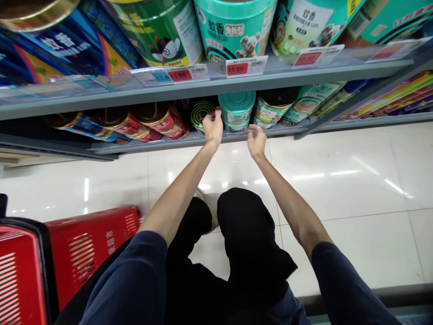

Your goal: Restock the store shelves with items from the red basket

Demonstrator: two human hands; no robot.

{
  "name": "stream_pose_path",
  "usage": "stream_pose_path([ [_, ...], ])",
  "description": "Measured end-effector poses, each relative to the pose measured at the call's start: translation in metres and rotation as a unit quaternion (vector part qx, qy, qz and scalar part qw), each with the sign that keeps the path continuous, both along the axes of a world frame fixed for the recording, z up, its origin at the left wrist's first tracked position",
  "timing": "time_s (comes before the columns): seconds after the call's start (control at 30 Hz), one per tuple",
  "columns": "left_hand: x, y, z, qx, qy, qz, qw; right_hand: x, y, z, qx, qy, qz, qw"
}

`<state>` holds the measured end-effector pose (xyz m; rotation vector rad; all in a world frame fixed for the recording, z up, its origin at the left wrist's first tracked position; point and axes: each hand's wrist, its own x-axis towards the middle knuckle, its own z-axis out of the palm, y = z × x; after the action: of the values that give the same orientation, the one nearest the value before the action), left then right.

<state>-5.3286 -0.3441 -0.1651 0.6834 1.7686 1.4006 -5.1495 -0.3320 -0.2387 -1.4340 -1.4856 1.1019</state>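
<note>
My left hand (213,127) reaches to the lower shelf, fingers bent, at the gap between a dark green-topped tin (200,112) and a teal-lidded mosquito coil tin (237,106). Its fingertips are by the teal tin's left side; whether they press on it I cannot tell. At the shelf's front edge, my right hand (257,141) has loosely curled fingers, just right of the teal tin and in front of a green and white tin (270,108). No object shows in either hand. The teal tin stands upright, appearing stacked on a similar one.
Red tins (162,119) and blue tins (89,125) line the lower shelf at left. Above, the upper shelf edge (203,92) carries price tags and larger tins. A red shopping basket (91,243) stands at left on the tiled floor (365,180). My knees (246,221) are below my hands.
</note>
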Motion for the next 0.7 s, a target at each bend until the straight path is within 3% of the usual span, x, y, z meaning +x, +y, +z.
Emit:
stream_pose_path([
  [0.1,-0.003,-0.027,-0.017,-0.032,0.135,-0.017,0.990,0.015,0.000,-0.008,-0.003,-0.078,0.022,0.997],
  [0.23,-0.012,-0.044,-0.040,-0.099,0.163,-0.089,0.978,0.017,0.011,-0.024,-0.006,-0.145,0.069,0.987],
  [0.43,-0.025,-0.025,-0.068,-0.090,0.092,-0.107,0.986,0.003,0.029,-0.047,0.014,-0.091,0.089,0.992],
  [0.7,-0.028,-0.016,-0.094,-0.066,0.111,-0.162,0.978,0.009,0.025,-0.051,0.028,-0.086,0.140,0.986],
])
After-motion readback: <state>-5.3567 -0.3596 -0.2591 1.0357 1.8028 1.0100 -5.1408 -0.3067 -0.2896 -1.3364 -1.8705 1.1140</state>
